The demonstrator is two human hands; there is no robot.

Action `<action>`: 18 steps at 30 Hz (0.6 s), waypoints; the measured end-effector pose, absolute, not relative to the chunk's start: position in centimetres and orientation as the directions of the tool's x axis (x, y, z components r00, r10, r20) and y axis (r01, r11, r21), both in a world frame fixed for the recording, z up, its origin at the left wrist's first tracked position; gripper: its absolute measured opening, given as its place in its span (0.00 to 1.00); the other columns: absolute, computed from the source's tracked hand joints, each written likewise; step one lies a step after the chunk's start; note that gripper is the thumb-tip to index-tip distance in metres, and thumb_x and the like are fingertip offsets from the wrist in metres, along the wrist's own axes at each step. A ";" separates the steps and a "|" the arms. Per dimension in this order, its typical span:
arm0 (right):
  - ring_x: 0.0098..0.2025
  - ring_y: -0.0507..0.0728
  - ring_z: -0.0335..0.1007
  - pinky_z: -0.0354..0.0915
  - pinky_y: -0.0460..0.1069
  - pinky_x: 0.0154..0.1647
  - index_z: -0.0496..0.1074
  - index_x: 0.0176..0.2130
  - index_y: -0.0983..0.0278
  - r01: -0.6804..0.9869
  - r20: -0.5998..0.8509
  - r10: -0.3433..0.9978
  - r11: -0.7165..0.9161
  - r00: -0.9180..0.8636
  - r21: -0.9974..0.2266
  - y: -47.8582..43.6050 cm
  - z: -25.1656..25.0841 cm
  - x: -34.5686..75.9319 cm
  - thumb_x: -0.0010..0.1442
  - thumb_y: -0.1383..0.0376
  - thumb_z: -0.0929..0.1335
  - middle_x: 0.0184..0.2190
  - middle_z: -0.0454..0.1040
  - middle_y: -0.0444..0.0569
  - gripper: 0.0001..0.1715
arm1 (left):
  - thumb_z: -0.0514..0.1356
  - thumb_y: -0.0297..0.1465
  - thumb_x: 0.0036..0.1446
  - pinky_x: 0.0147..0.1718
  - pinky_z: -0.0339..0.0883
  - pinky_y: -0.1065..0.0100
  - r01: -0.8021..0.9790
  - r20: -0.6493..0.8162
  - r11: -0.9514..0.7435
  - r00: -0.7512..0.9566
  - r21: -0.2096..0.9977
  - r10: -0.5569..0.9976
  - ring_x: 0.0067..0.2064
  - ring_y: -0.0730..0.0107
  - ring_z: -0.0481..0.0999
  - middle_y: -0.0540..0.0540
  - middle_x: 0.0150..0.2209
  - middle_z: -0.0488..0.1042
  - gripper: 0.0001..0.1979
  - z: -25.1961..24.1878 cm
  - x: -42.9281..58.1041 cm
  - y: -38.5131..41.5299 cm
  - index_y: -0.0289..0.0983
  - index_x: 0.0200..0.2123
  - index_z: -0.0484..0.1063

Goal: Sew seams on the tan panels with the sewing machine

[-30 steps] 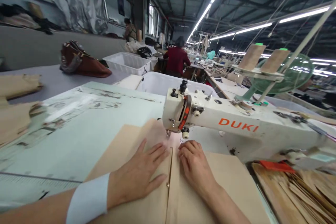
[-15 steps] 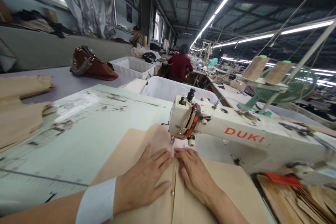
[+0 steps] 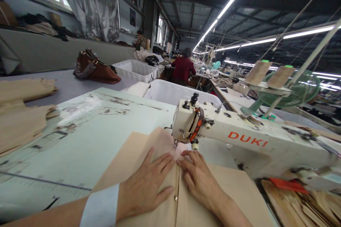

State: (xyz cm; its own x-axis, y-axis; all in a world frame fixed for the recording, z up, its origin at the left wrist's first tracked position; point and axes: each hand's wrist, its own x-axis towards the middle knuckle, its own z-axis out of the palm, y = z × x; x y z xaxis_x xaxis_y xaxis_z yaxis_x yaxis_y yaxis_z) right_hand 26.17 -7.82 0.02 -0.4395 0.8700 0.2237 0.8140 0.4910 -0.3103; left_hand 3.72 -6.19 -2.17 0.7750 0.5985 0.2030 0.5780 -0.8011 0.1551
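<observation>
Beige panels [image 3: 128, 163] lie on the sewing machine's bed, meeting at a narrow dark slit with a small metal piece [image 3: 175, 198] in it. My left hand [image 3: 147, 182] rests flat on the left panel, fingers spread, a pale band around its wrist. On the other side of the slit, my right hand [image 3: 198, 177] presses on the right panel with its fingers bent and apart, fingertips close to the slit. Just beyond both hands, the needle area [image 3: 175, 144] of the white sewing machine [image 3: 218, 124] stands over the material.
Stacked beige pieces [image 3: 21, 124] lie at the left, with a brown handbag [image 3: 98, 69] behind. A white bin [image 3: 183, 90] stands behind the machine. Thread cones [image 3: 279, 76] and a green fan [image 3: 303, 87] are at right. Cut strips [image 3: 298, 202] fill the lower right. A co-worker [image 3: 183, 68] sits ahead.
My right hand's fingers have bent more and shifted slightly at the slit. The left hand stays flat in nearly the same place. The whole view has tilted a little.
</observation>
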 end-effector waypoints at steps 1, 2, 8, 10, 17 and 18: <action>0.61 0.59 0.58 0.50 0.63 0.67 0.72 0.52 0.60 0.817 0.225 0.868 0.493 -0.442 -0.300 -7.8 0.2 26.0 0.56 0.77 0.61 0.54 0.67 0.52 0.27 | 0.49 0.43 0.69 0.65 0.40 0.39 0.579 0.208 -0.800 0.773 0.155 0.599 0.67 0.50 0.56 0.35 0.67 0.57 0.30 -2.3 3.7 -6.1 0.33 0.68 0.53; 0.59 0.59 0.59 0.50 0.63 0.67 0.73 0.51 0.60 0.817 0.226 0.864 0.500 -0.449 -0.287 -7.8 0.4 25.9 0.56 0.77 0.62 0.52 0.67 0.52 0.26 | 0.49 0.43 0.70 0.65 0.39 0.39 0.580 0.214 -0.799 0.770 0.156 0.601 0.67 0.50 0.56 0.35 0.67 0.57 0.30 -2.3 3.7 -6.0 0.33 0.67 0.53; 0.57 0.59 0.59 0.45 0.62 0.67 0.73 0.46 0.62 0.816 0.221 0.847 0.528 -0.484 -0.235 -7.6 0.7 25.6 0.56 0.76 0.63 0.49 0.67 0.51 0.21 | 0.49 0.43 0.69 0.64 0.38 0.36 0.578 0.198 -0.796 0.771 0.181 0.605 0.68 0.50 0.55 0.35 0.67 0.56 0.30 -2.3 3.5 -5.7 0.34 0.68 0.51; 0.58 0.58 0.59 0.45 0.61 0.67 0.73 0.47 0.62 0.819 0.211 0.852 0.520 -0.478 -0.242 -7.6 0.6 25.6 0.56 0.76 0.63 0.50 0.67 0.51 0.22 | 0.50 0.43 0.69 0.65 0.39 0.37 0.575 0.187 -0.796 0.775 0.189 0.604 0.68 0.50 0.54 0.35 0.67 0.56 0.30 -2.1 3.5 -5.8 0.34 0.68 0.52; 0.59 0.59 0.57 0.47 0.61 0.67 0.73 0.49 0.61 0.826 0.219 0.857 0.511 -0.467 -0.236 -7.6 0.7 25.6 0.57 0.74 0.63 0.51 0.67 0.51 0.22 | 0.51 0.42 0.68 0.65 0.36 0.37 0.572 0.143 -0.799 0.789 0.187 0.598 0.68 0.49 0.53 0.35 0.68 0.54 0.31 -1.7 3.6 -5.8 0.33 0.68 0.51; 0.60 0.60 0.57 0.48 0.62 0.67 0.73 0.49 0.60 0.828 0.220 0.856 0.512 -0.468 -0.231 -7.7 0.6 25.6 0.57 0.74 0.63 0.52 0.67 0.51 0.22 | 0.51 0.42 0.68 0.64 0.35 0.37 0.570 0.146 -0.801 0.791 0.183 0.595 0.68 0.50 0.52 0.35 0.68 0.54 0.31 -1.8 3.5 -5.8 0.34 0.68 0.51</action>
State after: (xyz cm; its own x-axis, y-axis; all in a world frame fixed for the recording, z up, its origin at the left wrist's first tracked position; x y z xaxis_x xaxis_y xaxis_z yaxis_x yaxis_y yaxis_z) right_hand 25.59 -7.66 0.65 -0.4678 0.8559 0.2202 0.8276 0.5117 -0.2309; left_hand 3.55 -5.80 -1.76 0.7905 0.5949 0.1455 0.5695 -0.8014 0.1825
